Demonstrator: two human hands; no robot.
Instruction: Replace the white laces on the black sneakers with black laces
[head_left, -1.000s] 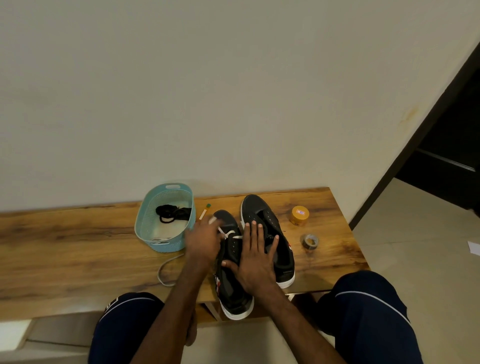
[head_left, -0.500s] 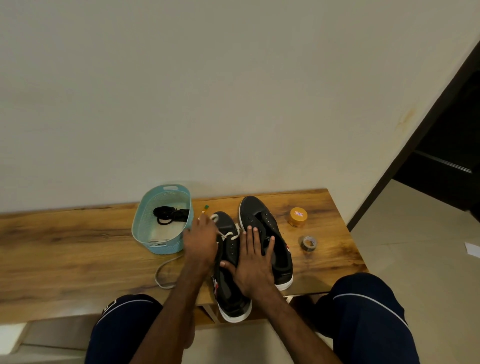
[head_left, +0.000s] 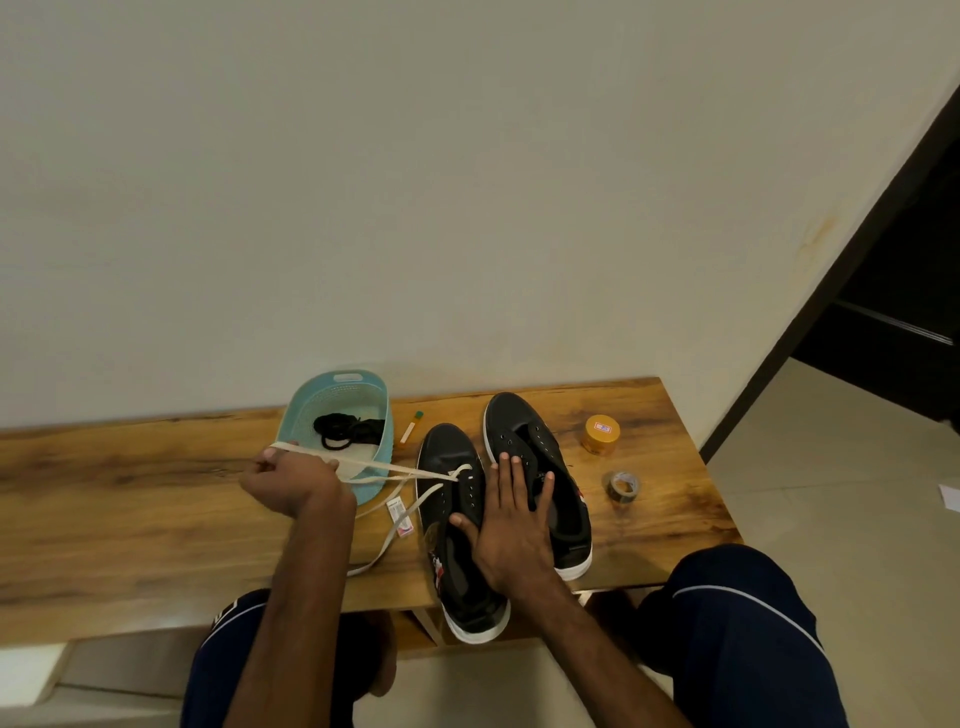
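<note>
Two black sneakers stand side by side on the wooden table (head_left: 130, 519). The left sneaker (head_left: 449, 467) has a white lace (head_left: 400, 472) only through its front eyelets; the right sneaker (head_left: 524, 431) shows bare eyelets. My left hand (head_left: 291, 480) grips the white lace and holds it taut out to the left, in front of the basket. Fingers straight, my right hand (head_left: 511, 525) presses flat across both sneakers. Black laces (head_left: 345, 430) lie coiled in the light blue basket (head_left: 332, 389).
A small green-capped tube (head_left: 410, 429) lies between basket and sneakers. A small white packet (head_left: 400, 515) lies left of the left sneaker. An orange-lidded jar (head_left: 601, 434) and a tape roll (head_left: 622, 486) sit to the right. The left sneaker's heel overhangs the table's near edge.
My left hand has moved left from the left sneaker's toe, drawing the white lace out through the eyelets. My right hand stays flat on the sneakers.
</note>
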